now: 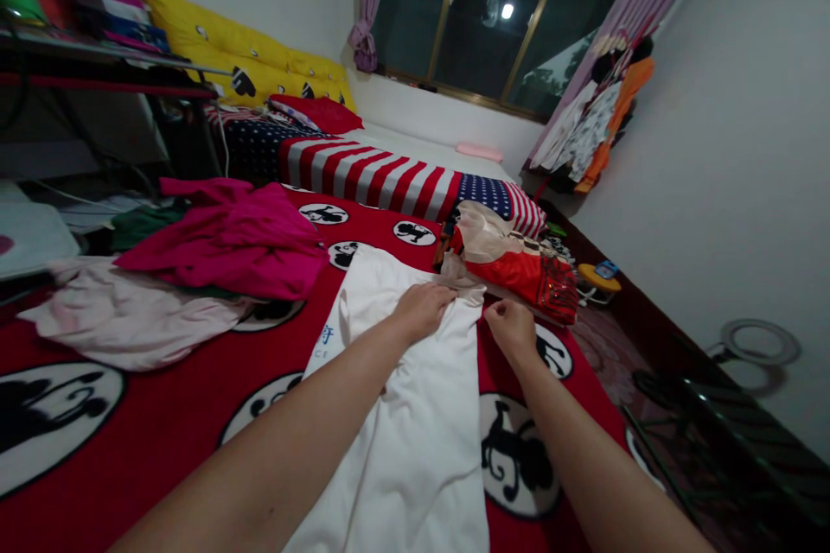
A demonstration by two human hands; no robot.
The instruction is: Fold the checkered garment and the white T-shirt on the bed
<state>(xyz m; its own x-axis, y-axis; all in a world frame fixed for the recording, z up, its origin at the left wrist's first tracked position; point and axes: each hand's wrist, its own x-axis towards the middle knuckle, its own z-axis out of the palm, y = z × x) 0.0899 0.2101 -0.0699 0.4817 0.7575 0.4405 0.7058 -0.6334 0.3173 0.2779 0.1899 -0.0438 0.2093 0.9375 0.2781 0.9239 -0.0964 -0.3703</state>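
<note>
A white garment point(415, 449) lies lengthwise in front of me, wrinkled along its middle, with some blue lettering at its left edge. My left hand point(424, 309) rests palm down on its far part, fingers stretched over the cloth. Just beyond the garment's right edge is my right hand point(512, 327), its fingers curled together close to the corner. Whether a bit of cloth is pinched in them cannot be made out. A beige piece of cloth point(460, 272) shows at the garment's far end, beyond my left fingertips.
Red bedding point(162, 432) with white ovals lies beneath. Left are a magenta garment point(239, 242) and a pale pink garment point(143, 311). A stack of folded clothes point(519, 268) sits far right. Behind stands another bed point(382, 177); a dark rack point(745, 423) is at right.
</note>
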